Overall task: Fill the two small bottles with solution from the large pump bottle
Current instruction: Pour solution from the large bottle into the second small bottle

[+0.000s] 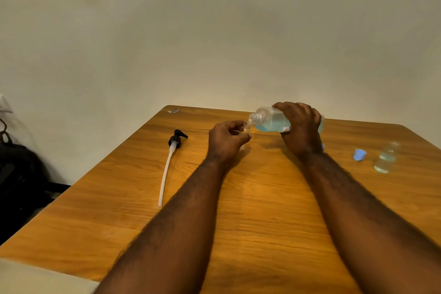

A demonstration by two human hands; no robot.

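While right hand [301,124] tips large bottle [269,120], left hand [226,138] grips small bottle [245,128].

Both forearms are bare from the near edge of the view to the wrists; no sleeve shows. They carry a light covering of hair. The left hand [226,139] and right hand [300,124] wear no gloves, rings, watch or bands. The fingers [290,107] are bare too, nails hidden.
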